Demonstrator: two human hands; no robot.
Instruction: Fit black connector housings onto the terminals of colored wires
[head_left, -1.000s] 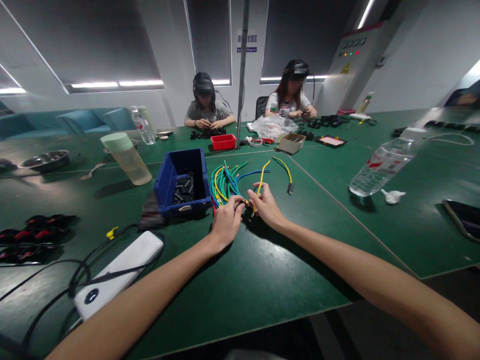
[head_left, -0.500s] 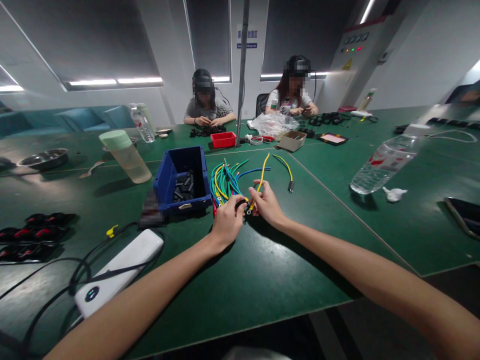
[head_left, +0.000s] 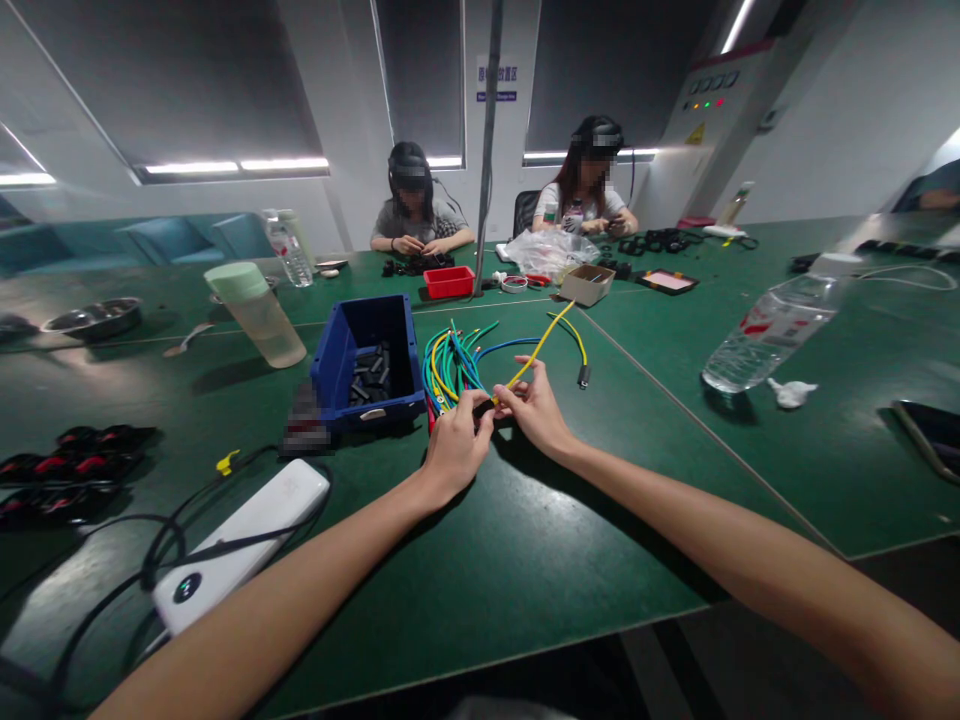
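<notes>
My left hand (head_left: 459, 440) is closed on a short black sleeve (head_left: 485, 407). Between the fingers of my right hand (head_left: 536, 405) is a yellow wire (head_left: 541, 343), slanting up and away to the right. Its lower end meets the black sleeve, and my fingertips hide whether the end sits inside. Just beyond my hands lies a bundle of green, yellow and blue wires (head_left: 448, 365). Another yellow wire (head_left: 580, 340), with a black sleeve (head_left: 583, 376) and metal lug on its near end, rests to the right. A blue bin (head_left: 367, 408) holding several black sleeves (head_left: 371, 372) stands left of the bundle.
A white power bank (head_left: 244, 545) with black cables lies at front left. A green-capped bottle (head_left: 255, 318) stands behind it, and a water bottle (head_left: 776, 325) is at right. Further back are a red tray (head_left: 448, 283) and a cardboard box (head_left: 587, 287). Two people sit across the table.
The yellow wire in my right hand has tilted from nearly upright to the right. Its lug end, visible before, is now at the black sleeve, and my hands are closer together.
</notes>
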